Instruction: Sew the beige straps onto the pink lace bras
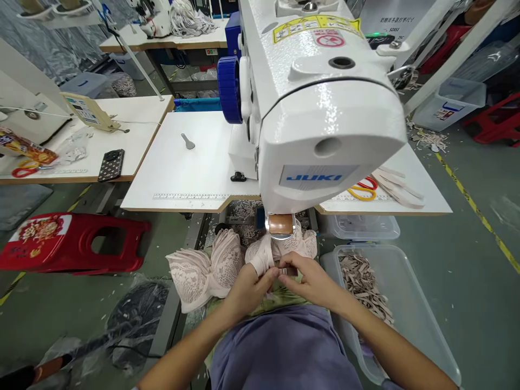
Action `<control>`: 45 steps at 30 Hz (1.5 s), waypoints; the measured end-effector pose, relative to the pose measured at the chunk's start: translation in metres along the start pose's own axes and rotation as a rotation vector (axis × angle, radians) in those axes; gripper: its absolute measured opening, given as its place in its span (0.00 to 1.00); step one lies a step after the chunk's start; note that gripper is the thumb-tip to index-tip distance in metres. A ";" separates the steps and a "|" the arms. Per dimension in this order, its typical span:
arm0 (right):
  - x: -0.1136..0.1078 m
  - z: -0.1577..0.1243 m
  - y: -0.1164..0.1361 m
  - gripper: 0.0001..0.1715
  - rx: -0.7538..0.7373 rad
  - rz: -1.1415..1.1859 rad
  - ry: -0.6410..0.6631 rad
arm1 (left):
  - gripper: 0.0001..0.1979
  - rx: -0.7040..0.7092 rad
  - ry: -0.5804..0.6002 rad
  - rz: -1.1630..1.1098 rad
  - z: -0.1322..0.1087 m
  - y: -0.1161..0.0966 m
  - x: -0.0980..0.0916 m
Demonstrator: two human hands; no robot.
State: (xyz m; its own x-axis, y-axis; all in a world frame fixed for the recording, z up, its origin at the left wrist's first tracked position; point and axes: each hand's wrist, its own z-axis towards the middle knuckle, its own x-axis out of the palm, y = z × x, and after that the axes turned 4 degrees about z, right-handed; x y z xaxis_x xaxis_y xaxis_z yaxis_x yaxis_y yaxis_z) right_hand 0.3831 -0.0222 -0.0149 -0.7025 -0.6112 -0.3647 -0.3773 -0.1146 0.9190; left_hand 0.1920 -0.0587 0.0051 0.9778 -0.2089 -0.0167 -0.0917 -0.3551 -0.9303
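Observation:
A pale pink lace bra (305, 244) lies over the lap, just below the head of the white JUKI sewing machine (333, 124). My left hand (249, 290) is closed on a folded strap or band of this bra. Close beside it, my right hand (311, 279) pinches the bra's edge, thumb and fingers together; the exact part is hidden by the fingers. The two hands nearly touch at the fingertips. To their left rests a stack of matching lace bras (207, 268). The machine's lower end covers part of the bra.
A white sewing table (190, 173) with a printed ruler edge surrounds the machine. Scissors (365, 189) and beige strips (398, 187) lie on its right side. A clear bin (410, 303) holding beige strap pieces (365, 284) stands at my right; a red stool (77, 244) is at left.

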 end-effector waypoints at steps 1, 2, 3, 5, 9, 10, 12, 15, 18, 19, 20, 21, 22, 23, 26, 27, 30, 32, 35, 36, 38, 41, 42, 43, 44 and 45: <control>-0.001 -0.001 0.000 0.07 0.045 -0.006 -0.061 | 0.17 -0.001 0.010 0.019 0.001 -0.002 -0.002; -0.001 -0.002 -0.001 0.06 0.075 -0.024 -0.153 | 0.17 -0.006 0.004 0.006 0.001 -0.003 -0.005; -0.002 -0.003 -0.001 0.06 0.091 -0.052 -0.259 | 0.17 -0.014 -0.012 -0.029 0.002 -0.003 -0.007; -0.003 -0.006 0.002 0.08 0.077 -0.116 -0.418 | 0.19 -0.048 -0.057 -0.122 0.002 -0.003 -0.009; 0.002 -0.008 0.022 0.12 -0.184 -0.208 -0.437 | 0.21 -0.108 -0.124 -0.236 0.001 0.000 -0.005; 0.005 -0.007 0.027 0.11 -0.251 -0.227 -0.433 | 0.20 -0.105 -0.141 -0.256 0.001 0.001 -0.002; 0.012 -0.005 0.032 0.10 -0.325 -0.259 -0.452 | 0.18 -0.084 -0.180 -0.305 0.000 0.001 0.003; 0.022 0.000 0.028 0.08 -0.319 -0.258 -0.513 | 0.16 -0.050 -0.238 -0.355 0.002 0.002 0.009; 0.027 0.004 0.021 0.08 -0.278 -0.209 -0.555 | 0.16 -0.049 -0.280 -0.326 0.002 0.002 0.013; 0.028 0.005 0.020 0.08 -0.265 -0.190 -0.561 | 0.16 -0.044 -0.285 -0.302 0.002 0.002 0.014; 0.028 0.006 0.019 0.08 -0.250 -0.169 -0.560 | 0.17 -0.038 -0.286 -0.272 0.001 0.001 0.014; 0.027 0.006 0.018 0.08 -0.231 -0.148 -0.550 | 0.17 -0.030 -0.286 -0.233 0.000 0.000 0.014; 0.027 0.007 0.017 0.09 -0.207 -0.125 -0.533 | 0.17 -0.022 -0.287 -0.185 0.000 -0.002 0.014; 0.026 0.006 0.017 0.09 -0.178 -0.102 -0.505 | 0.16 -0.015 -0.285 -0.129 -0.001 -0.004 0.013; 0.020 0.005 0.015 0.07 -0.107 -0.054 -0.401 | 0.14 0.031 -0.257 0.017 -0.004 -0.009 0.010; 0.017 0.004 0.015 0.06 -0.098 -0.051 -0.366 | 0.13 0.056 -0.231 0.049 -0.004 -0.010 0.009; 0.008 0.002 0.016 0.05 -0.113 -0.085 -0.270 | 0.11 0.126 -0.165 0.154 -0.005 -0.008 0.005; 0.002 0.001 0.018 0.05 -0.144 -0.110 -0.218 | 0.11 0.155 -0.148 0.211 -0.006 -0.005 0.004; -0.002 0.001 0.023 0.07 -0.144 -0.090 -0.153 | 0.10 0.165 -0.118 0.158 -0.007 -0.001 0.006; -0.003 0.001 0.023 0.08 -0.129 -0.074 -0.137 | 0.09 0.157 -0.111 0.110 -0.006 -0.001 0.007; -0.003 0.000 0.024 0.10 -0.094 -0.050 -0.112 | 0.09 0.119 -0.101 0.010 -0.005 0.000 0.009; -0.002 -0.001 0.022 0.09 -0.057 -0.031 -0.101 | 0.11 0.034 -0.065 -0.068 -0.001 -0.002 0.009; -0.001 -0.002 0.022 0.08 -0.044 -0.025 -0.104 | 0.11 0.007 -0.041 -0.070 -0.001 -0.002 0.009; 0.000 -0.002 0.021 0.07 -0.031 -0.016 -0.110 | 0.12 -0.013 -0.019 -0.062 0.000 -0.003 0.008; 0.001 -0.003 0.021 0.06 -0.019 -0.005 -0.120 | 0.13 -0.024 -0.002 -0.045 0.001 -0.003 0.007; 0.003 -0.004 0.020 0.05 -0.009 0.005 -0.129 | 0.13 -0.023 0.008 -0.021 0.001 -0.003 0.007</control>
State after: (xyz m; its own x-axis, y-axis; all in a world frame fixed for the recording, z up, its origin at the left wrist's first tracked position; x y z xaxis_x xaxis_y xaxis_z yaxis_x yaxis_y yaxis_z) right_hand 0.3759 -0.0292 0.0030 -0.7762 -0.5063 -0.3757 -0.3686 -0.1189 0.9219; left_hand 0.1993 -0.0581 0.0072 0.9780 -0.2087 0.0062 -0.0754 -0.3808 -0.9216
